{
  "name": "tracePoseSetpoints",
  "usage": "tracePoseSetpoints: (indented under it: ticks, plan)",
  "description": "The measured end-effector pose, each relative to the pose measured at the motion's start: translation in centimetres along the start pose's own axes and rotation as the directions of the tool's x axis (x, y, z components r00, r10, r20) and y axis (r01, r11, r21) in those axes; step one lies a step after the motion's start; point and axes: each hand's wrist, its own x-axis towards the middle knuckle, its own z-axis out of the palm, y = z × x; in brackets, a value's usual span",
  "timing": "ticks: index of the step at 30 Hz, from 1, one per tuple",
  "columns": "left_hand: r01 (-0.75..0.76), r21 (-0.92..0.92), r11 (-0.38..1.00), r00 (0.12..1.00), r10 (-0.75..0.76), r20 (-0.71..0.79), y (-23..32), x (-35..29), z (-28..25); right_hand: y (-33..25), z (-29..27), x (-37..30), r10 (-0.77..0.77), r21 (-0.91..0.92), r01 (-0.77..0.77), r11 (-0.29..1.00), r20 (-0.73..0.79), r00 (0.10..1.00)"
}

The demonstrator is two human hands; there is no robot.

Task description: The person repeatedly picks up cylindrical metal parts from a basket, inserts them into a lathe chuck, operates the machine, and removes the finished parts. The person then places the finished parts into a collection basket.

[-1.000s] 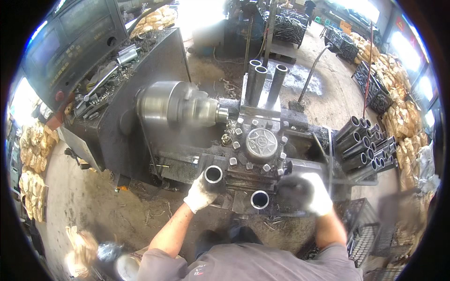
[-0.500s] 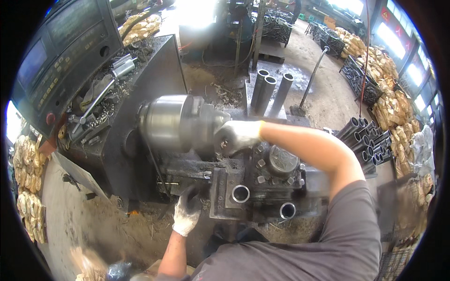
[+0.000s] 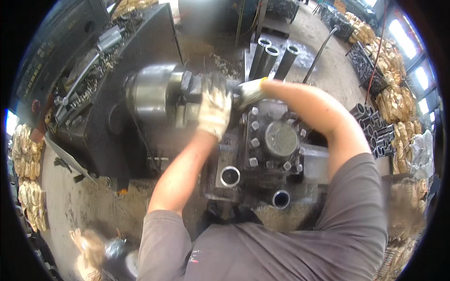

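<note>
A metal lathe chuck (image 3: 152,93) with blocky jaws (image 3: 187,84) sits left of my hands. My left hand (image 3: 215,110), in a whitish work glove with dark fingers, reaches across just right of the jaws; motion smears its fingers. Close beside it, my right hand (image 3: 253,91), gloved too, comes in from the right. Its fingers curl down around something dark that I cannot make out. Below my right forearm stands the bolted tool post (image 3: 281,138). Two short metal tubes, one ring-ended (image 3: 230,176) and one darker inside (image 3: 281,199), stand upright nearer my body.
Three upright tubes (image 3: 268,58) stand behind the machine, and more tubes (image 3: 375,131) are stacked at the right. A control panel (image 3: 47,61) rises at the left. Metal shavings and a long-handled tool (image 3: 82,82) lie on the headstock. Wrapped bundles (image 3: 391,110) line the right side.
My left hand has risen from below the chuck to beside its jaws. My right hand has shifted right, away from the chuck's front. The whole view has shifted somewhat.
</note>
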Motion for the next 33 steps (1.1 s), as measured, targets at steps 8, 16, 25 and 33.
tracePoseSetpoints:
  ticks: [8,16,25,33]
  plan:
    - [0.015,-0.05,0.999,1.0,-0.016,-0.025,-0.4,-0.2,0.3,8.8,4.8,-17.2,0.444,-0.119,-0.456,0.882,-0.116,0.889]
    - [0.08,-0.466,0.881,0.895,-0.269,-0.356,-6.6,-7.1,-8.5,-25.3,3.1,-13.9,-0.387,-0.729,0.23,0.644,-0.053,0.92]
    - [0.522,-0.831,0.189,0.611,-0.763,0.21,-6.0,-24.3,-6.7,-17.5,-3.9,-16.0,-0.263,-0.492,0.053,0.869,-0.368,0.892]
    - [-0.041,-0.706,-0.707,-0.243,-0.678,0.694,-14.1,-48.2,6.7,-5.4,0.3,-13.2,0.362,-0.278,-0.477,0.834,-0.378,0.852]
